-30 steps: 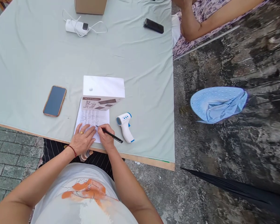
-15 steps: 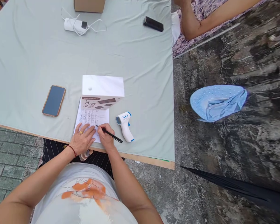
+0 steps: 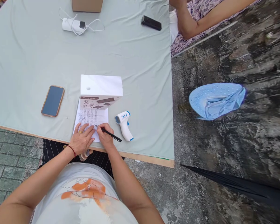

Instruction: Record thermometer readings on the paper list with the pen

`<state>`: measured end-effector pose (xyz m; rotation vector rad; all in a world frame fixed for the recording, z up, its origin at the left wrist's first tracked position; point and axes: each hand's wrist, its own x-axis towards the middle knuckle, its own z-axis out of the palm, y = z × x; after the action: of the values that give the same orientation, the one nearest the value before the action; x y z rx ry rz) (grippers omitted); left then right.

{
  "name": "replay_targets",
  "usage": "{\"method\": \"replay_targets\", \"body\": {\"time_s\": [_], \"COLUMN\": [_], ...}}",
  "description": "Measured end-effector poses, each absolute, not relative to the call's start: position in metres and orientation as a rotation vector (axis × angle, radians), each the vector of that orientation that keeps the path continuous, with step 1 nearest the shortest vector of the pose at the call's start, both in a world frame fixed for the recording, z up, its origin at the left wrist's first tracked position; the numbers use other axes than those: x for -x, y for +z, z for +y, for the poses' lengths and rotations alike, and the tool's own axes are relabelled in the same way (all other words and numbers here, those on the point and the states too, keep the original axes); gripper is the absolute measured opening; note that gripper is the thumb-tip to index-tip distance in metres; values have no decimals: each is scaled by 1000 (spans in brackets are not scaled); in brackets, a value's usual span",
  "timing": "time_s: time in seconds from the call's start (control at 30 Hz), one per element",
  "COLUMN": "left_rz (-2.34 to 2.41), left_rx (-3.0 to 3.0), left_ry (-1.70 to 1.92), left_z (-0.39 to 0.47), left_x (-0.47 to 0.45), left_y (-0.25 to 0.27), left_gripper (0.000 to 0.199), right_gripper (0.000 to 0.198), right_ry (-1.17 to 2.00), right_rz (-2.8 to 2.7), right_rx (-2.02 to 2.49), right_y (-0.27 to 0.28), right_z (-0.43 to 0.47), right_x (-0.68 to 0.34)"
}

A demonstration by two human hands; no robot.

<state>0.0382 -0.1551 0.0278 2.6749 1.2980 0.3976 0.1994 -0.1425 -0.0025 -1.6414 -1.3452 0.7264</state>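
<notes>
My left hand [image 3: 82, 140] lies flat with spread fingers on a printed sheet of paper [image 3: 100, 116] near the table's front edge. Pinched in my right hand [image 3: 105, 135] is a black pen [image 3: 112, 135], its tip down at the sheet. A white carton [image 3: 101, 85] with "Super Meal" lettering stands at the back of the paper and hides its far part. Just right of my right hand, an infrared thermometer [image 3: 124, 126] rests on its side. A smartphone [image 3: 53, 101] with a dark screen lies left of the paper.
On the pale tablecloth [image 3: 140, 62] are a white device with a cable [image 3: 73, 25], a black case-like object [image 3: 151, 23] and a cardboard box [image 3: 86, 5]. Another person's arm [image 3: 191, 28] is at the far right corner. A blue hat [image 3: 217, 100] is beyond the table's right edge.
The view has shifted slightly, so the table things appear a little further left. Both hands keep nearly the same place on the sheet, with the pen still held.
</notes>
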Motion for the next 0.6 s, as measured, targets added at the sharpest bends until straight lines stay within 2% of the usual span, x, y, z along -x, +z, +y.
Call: {"method": "replay_targets", "body": {"time_s": [0.6], "left_rz": [1298], "left_rx": [-2708], "left_ry": [370], "left_z": [-155], "left_x": [-38], "left_y": [27], "left_gripper": [36], "right_gripper": [16], "right_ry": [701], "right_rz": [-1298], "right_rx": [1637], "right_y": [-4], "right_z": [-143], "right_x": [-200]}}
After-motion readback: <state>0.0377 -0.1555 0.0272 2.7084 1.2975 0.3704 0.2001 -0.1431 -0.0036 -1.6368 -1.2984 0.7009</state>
